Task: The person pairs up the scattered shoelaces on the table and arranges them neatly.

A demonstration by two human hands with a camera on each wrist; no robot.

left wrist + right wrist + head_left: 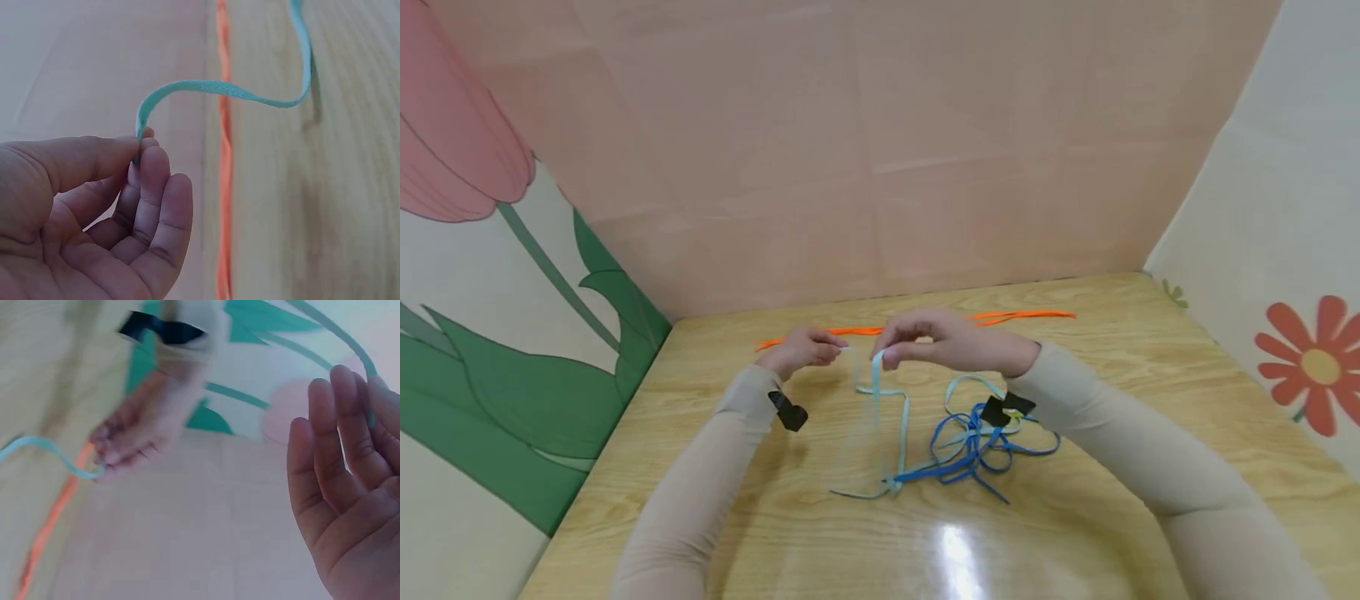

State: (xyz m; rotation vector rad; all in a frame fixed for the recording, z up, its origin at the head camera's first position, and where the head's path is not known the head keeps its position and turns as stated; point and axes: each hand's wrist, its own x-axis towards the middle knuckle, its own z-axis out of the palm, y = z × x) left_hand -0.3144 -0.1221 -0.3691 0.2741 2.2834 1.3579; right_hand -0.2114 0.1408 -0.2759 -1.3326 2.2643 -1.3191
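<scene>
My left hand pinches the end of a light blue flat lace between thumb and fingertips, above the table's far part. From there the lace bends and drops in a curve towards the tabletop. To its right, my right hand pinches a light blue length of lace between thumb and index finger, the other fingers stretched out. This length hangs down from the fingertips. Below the right forearm lies a tangled bundle of dark blue laces mixed with light blue ones, with a knot-like cluster at its left end.
Orange laces lie stretched across the back of the wooden table, partly behind both hands. A pink backdrop rises behind the table, with flower-printed panels at the sides.
</scene>
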